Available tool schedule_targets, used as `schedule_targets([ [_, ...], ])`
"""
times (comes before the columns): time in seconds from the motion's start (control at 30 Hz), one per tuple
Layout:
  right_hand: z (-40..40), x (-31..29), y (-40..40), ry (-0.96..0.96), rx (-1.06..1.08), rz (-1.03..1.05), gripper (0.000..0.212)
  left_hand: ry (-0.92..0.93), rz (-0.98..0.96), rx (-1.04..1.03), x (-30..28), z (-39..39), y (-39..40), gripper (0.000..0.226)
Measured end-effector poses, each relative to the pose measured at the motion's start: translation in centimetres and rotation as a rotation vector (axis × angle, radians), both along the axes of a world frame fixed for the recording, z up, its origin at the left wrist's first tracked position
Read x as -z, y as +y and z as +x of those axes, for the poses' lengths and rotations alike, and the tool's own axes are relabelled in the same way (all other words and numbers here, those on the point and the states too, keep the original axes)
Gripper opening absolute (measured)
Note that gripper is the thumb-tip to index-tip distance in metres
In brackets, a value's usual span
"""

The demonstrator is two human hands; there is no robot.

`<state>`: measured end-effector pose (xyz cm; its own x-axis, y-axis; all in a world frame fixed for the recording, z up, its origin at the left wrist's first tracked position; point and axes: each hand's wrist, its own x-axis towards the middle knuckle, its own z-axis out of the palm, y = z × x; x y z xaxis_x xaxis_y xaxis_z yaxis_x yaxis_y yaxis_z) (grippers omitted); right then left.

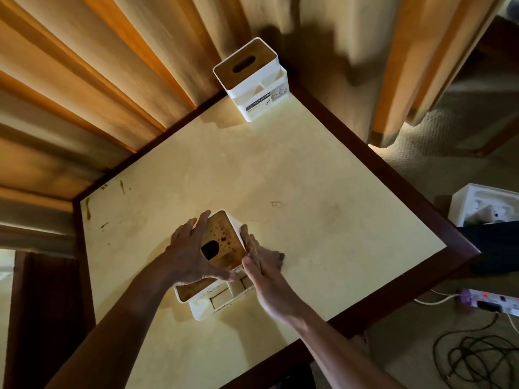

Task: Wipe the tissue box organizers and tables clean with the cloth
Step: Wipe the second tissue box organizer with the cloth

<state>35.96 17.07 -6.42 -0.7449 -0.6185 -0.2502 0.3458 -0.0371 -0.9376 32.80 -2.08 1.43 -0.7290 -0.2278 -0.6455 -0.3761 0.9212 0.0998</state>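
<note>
the left hand [193, 248] lies spread over the stained lid of the near tissue box organizer [222, 265], fingers wrapped on its edges, by the table [323, 192] near edge. the right hand [264, 273] presses a dark cloth [276, 256] flat against its right side. a second organizer [252, 80] stands at the far corner.

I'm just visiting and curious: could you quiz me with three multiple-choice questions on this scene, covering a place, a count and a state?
1. Where does the clean organizer stand?
A. far table corner
B. floor
C. under the hands

2. How many organizers stand on the table?
A. one
B. two
C. four

3. How is the near organizer's lid?
A. spotless
B. brown-stained
C. missing

Answers:
1 A, it stands at the corner by the curtain.
2 B, one far, one near.
3 B, dark spots speckle it between the left hand and right hand.
</note>
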Motion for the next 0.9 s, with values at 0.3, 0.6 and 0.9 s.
schedule_targets([
  [0.3,-1.4,-1.7,-0.6,-0.120,0.009,0.167,0.069,-0.016,-0.006,0.009,0.0,0.0,0.0,0.168],
  [0.6,-5.8,-1.2,-2.5,-0.253,-0.094,0.020,0.085,-0.017,0.002,0.009,-0.1,0.0,0.1,0.162],
  [0.9,-6.4,-1.8,-2.9,0.036,0.058,0.019,0.047,-0.028,0.002,0.006,-0.4,0.0,0.2,0.161],
])
